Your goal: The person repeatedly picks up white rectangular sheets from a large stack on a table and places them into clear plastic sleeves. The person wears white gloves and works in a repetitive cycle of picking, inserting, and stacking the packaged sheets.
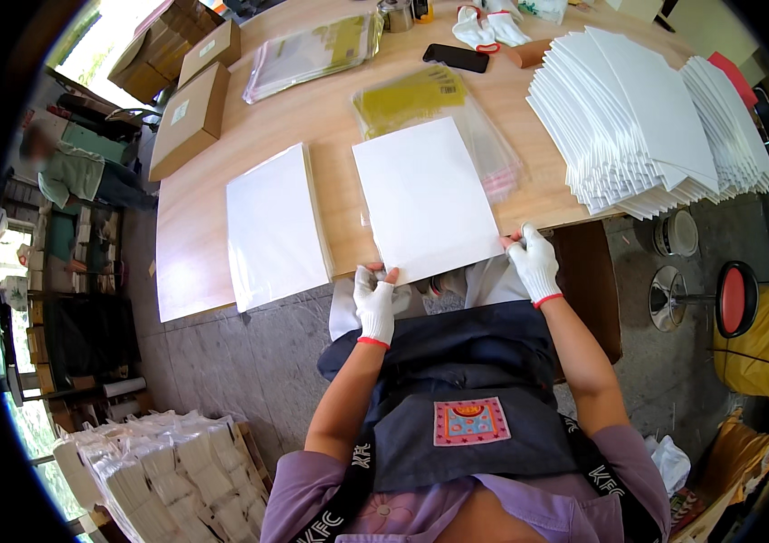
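Holding a white sheet (424, 201) by its near edge at frame centre, we pinch it with both gloved hands: left hand (374, 303) fingers curled onto the lower left corner, right hand (534, 263) fingers closed on the lower right corner. Sheet lies flat on the wooden table (330, 118), long axis running from the lower edge up toward the top of frame, tilted slightly left; near edge hangs just past the table edge. Fingertips under the sheet are hidden, so we can't see how deep the grip goes.

Just left of it, a second white stack (274, 224), apart, same direction. Behind the sheet, clear plastic sleeves (457, 113) with yellow inserts, partly covered by it. Upper right, a big fanned pile of white sheets (638, 118). Black phone (455, 57) at top centre, spare gloves (489, 27) beside it. Cardboard boxes (190, 118) upper left. Red stool (735, 299) right of frame. Another person (67, 172) far left, blurred. Bundles at lower left hard to make out.
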Tool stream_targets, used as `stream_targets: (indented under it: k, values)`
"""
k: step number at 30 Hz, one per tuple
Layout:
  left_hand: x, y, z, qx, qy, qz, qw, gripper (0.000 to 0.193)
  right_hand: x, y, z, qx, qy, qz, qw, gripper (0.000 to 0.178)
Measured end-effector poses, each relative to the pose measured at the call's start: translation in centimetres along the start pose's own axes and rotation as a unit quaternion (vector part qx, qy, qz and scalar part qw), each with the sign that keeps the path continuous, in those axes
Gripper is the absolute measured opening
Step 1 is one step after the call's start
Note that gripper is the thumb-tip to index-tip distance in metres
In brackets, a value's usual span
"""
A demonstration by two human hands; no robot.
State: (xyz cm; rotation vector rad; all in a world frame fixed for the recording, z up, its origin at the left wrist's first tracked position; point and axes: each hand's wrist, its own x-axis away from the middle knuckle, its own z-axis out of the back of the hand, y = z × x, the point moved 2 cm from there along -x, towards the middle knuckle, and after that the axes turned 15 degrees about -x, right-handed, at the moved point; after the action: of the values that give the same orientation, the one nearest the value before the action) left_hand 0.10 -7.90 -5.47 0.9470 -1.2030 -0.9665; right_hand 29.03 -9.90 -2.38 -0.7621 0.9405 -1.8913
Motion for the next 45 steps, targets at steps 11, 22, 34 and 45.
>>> stream_targets:
  k: [11,22,34,45]
  values:
    - [3.1,11.0,4.6,-0.132,-0.027,-0.113,0.984,0.027,0.8,-1.4,-1.8,-0.379,-0.226,-0.096,0.892,0.013]
    - [-4.2,4.9,25.8,-0.427,0.245,-0.15,0.858,0.034,4.4,-15.9,-21.0,-0.057,-0.298,0.153,0.94,0.036]
    - [-3.1,5.0,24.6,-0.303,0.382,-0.216,0.846,0.057,0.9,-9.9,11.5,-0.394,0.107,-0.013,0.913,0.018]
    - [-4.0,11.4,6.0,-0.47,0.079,-0.467,0.745,0.039,-3.9,-11.0,27.2,0.337,0.22,0.32,0.858,0.028]
